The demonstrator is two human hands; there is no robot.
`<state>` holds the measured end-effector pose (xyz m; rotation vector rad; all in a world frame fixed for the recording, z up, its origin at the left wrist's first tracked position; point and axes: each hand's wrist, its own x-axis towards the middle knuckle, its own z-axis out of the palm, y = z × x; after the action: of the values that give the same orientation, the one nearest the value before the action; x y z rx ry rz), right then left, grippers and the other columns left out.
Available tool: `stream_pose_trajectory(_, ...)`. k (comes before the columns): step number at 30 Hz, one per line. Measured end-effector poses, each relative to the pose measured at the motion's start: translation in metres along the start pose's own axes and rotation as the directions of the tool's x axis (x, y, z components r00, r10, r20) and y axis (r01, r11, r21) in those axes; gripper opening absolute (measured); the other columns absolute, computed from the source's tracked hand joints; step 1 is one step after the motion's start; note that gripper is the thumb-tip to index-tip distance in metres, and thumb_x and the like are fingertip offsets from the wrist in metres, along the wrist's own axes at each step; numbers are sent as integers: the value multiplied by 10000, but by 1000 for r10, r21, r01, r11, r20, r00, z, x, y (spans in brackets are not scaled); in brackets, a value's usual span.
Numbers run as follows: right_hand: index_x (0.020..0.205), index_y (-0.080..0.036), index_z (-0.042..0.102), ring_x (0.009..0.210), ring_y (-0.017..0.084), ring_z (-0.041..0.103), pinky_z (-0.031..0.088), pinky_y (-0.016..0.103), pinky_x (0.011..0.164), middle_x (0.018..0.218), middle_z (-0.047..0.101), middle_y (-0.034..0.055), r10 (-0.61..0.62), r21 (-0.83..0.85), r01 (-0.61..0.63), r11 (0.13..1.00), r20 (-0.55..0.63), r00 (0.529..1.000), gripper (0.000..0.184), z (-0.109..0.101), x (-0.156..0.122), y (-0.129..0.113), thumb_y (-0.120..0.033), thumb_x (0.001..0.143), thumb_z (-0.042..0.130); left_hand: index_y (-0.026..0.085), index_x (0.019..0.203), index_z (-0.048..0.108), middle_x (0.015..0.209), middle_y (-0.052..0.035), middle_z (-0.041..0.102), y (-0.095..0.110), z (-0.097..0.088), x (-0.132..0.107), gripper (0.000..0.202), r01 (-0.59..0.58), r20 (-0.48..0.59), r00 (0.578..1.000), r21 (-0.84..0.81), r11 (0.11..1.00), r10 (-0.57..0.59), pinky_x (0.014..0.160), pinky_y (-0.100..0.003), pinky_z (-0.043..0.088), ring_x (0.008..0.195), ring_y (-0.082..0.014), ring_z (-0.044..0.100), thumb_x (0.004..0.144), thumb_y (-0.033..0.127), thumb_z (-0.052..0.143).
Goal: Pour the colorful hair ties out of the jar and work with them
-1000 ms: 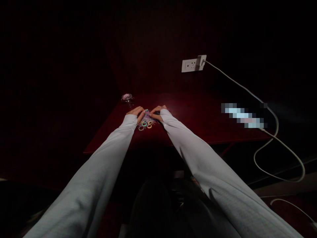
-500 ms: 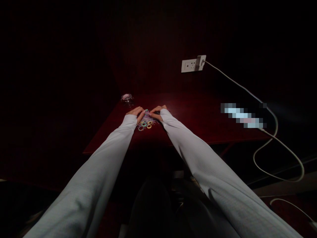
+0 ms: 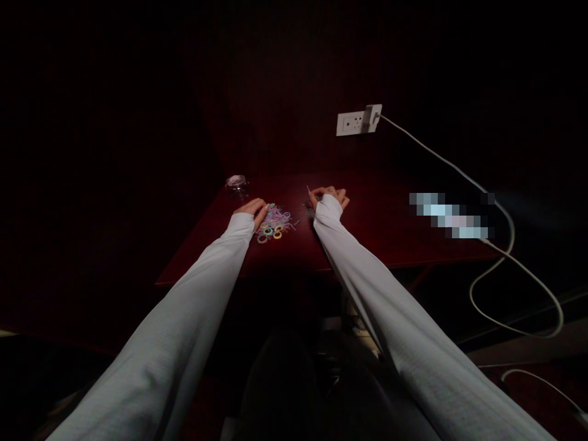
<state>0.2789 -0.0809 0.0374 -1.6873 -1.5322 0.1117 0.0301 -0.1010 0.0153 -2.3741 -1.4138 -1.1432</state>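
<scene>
Pale grey long-sleeved top (image 3: 427, 349), dark legwear (image 3: 280, 373).
Left sleeve (image 3: 179, 300) and right sleeve (image 3: 367, 275) match: plain, thin-looking cloth, loose and creased along the forearms, narrowing to the wrists. Cloth paler toward the cuffs (image 3: 327, 212), greyer lower down. Left hand (image 3: 252, 209) and right hand (image 3: 329, 193) ungloved. Legwear near black, rounded over the leg; weave lost in shadow.

Two hands (image 3: 252, 209), one jar (image 3: 237, 186), bands (image 3: 276, 215) (many)
</scene>
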Motion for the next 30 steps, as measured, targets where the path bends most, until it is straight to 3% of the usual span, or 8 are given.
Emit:
stream_pose_trajectory(6, 962, -213, 808, 1267, 367, 448, 300, 531, 1032, 1253, 701, 130, 135, -134, -130, 982, 22, 991, 277, 1, 8, 11, -382, 985, 590, 228, 882, 613, 915, -52, 693, 0, -1, -1, 399, 12, 21, 1000, 18, 1000, -13, 739, -285, 449, 841, -180, 654, 1089, 464, 367)
stream_pose_trajectory(15, 904, -205, 802, 1252, 388, 493, 348, 577, 1037, 1147, 707, 145, 95, -251, -75, 965, 67, 993, 266, 13, 13, 16, -333, 927, 569, 230, 899, 607, 916, -51, 688, -4, 1, 1, 377, 0, 47, 999, 18, 1000, -1, 729, -284, 445, 821, -180, 649, 1084, 472, 386)
stream_pose_trajectory(26, 976, -242, 795, 1243, 368, 451, 298, 526, 1012, 1238, 702, 129, 70, -175, -53, 983, 92, 993, 321, 4, 7, 12, -472, 1001, 573, 226, 925, 653, 944, -55, 709, -19, 5, 3, 383, -9, 77, 997, 11, 1000, 8, 717, -283, 450, 851, -184, 668, 1085, 483, 418)
stream_pose_trajectory(30, 1035, -261, 796, 1218, 340, 446, 270, 493, 1009, 1227, 703, 111, -60, -71, 66, 995, 79, 995, 303, 3, -1, 0, -455, 1018, 565, 226, 912, 648, 933, -50, 713, -11, 5, 1, 378, 3, 34, 999, 27, 1000, -4, 724, -284, 452, 853, -182, 665, 1089, 460, 410)
